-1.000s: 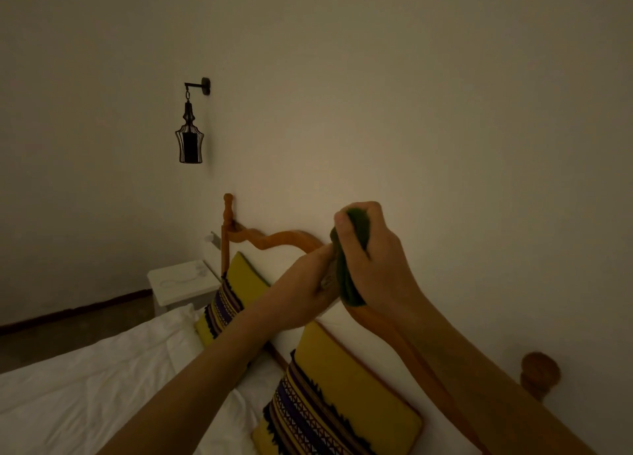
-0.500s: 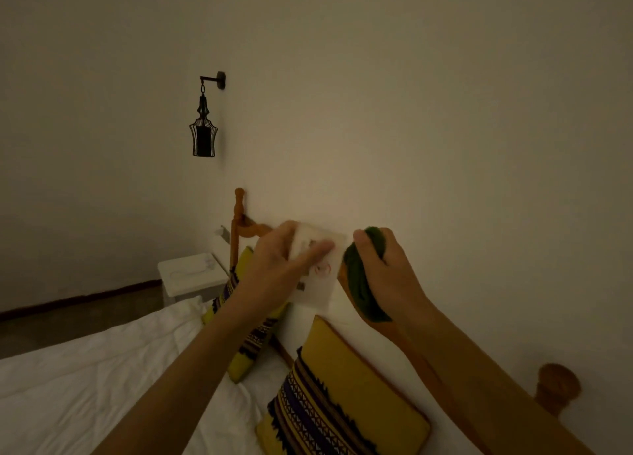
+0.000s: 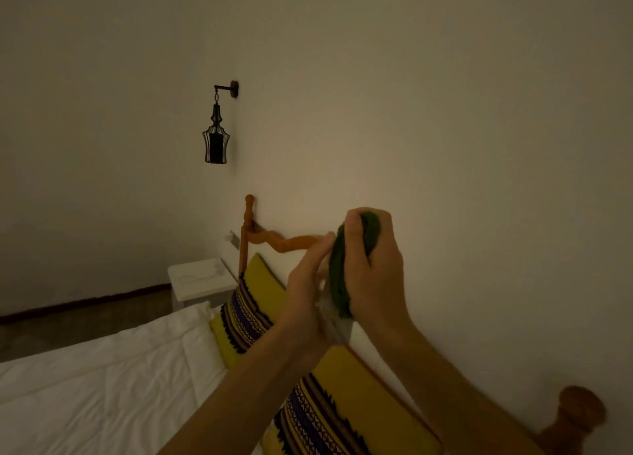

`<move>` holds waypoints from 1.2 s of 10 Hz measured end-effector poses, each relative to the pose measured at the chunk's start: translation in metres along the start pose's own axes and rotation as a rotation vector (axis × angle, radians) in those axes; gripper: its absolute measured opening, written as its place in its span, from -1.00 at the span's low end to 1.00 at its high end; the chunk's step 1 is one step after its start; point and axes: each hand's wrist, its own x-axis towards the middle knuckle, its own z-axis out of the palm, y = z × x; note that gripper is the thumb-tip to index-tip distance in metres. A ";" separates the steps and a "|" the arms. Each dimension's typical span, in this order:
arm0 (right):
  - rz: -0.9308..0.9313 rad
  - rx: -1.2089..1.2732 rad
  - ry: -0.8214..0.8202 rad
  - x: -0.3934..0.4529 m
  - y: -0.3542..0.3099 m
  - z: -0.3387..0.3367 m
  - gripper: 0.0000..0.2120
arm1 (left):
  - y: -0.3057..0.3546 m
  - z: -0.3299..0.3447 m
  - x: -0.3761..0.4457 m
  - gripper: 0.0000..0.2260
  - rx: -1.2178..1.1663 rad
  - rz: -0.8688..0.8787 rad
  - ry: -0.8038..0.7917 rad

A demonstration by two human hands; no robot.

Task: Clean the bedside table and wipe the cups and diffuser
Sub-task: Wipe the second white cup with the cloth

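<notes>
My right hand (image 3: pixel 376 276) is closed around a bunched dark green cloth (image 3: pixel 339 280) and presses it against a pale translucent cup (image 3: pixel 337 328). My left hand (image 3: pixel 305 293) grips that cup from the other side. Only the cup's lower edge shows below the cloth; the rest is hidden between my hands. Both hands are raised in front of the wall, above the bed's headboard. A white bedside table (image 3: pixel 198 278) stands far off at the left, beyond the bed, with a thin cable lying on its top. No diffuser is in view.
An orange wooden headboard (image 3: pixel 274 244) runs along the wall, with a round post knob (image 3: pixel 579 410) at the lower right. Two yellow patterned pillows (image 3: pixel 253 304) lean on it above the white bedding (image 3: pixel 102 386). A black lantern (image 3: pixel 216 139) hangs on the wall.
Half a second ago my left hand held the cup apart from the cloth, its printed side showing. Now the hands are together again and the cloth covers the cup.
</notes>
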 end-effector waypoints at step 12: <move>-0.222 -0.311 0.171 -0.038 0.000 -0.003 -0.74 | 0.012 0.011 0.005 -0.77 -0.137 0.016 0.329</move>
